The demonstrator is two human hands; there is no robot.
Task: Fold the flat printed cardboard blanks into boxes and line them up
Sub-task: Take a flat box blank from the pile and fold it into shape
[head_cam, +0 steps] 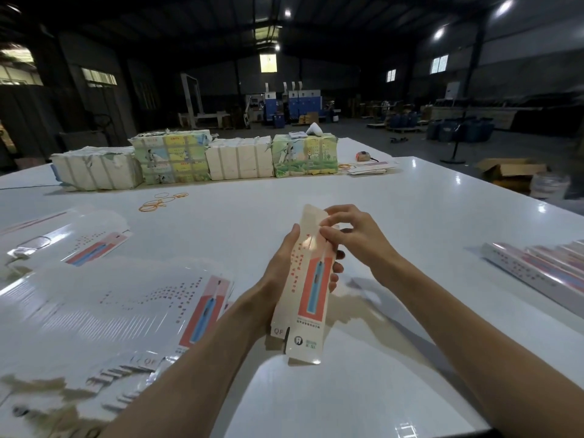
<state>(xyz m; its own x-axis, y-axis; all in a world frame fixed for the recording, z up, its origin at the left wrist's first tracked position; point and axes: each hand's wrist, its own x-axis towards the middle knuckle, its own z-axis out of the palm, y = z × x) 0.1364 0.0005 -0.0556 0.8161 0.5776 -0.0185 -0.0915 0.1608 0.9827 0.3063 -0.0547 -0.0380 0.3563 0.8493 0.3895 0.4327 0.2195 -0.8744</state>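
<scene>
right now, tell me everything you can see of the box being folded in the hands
The box is a long, narrow carton of pale glossy card, printed with a red panel showing a blue toothbrush-like item, red text and a logo. It is held above the white table, top flap up. The left hand wraps its middle; the right hand pinches the top flap.

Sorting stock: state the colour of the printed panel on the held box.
Red-orange panel with a blue figure; head view.
</scene>
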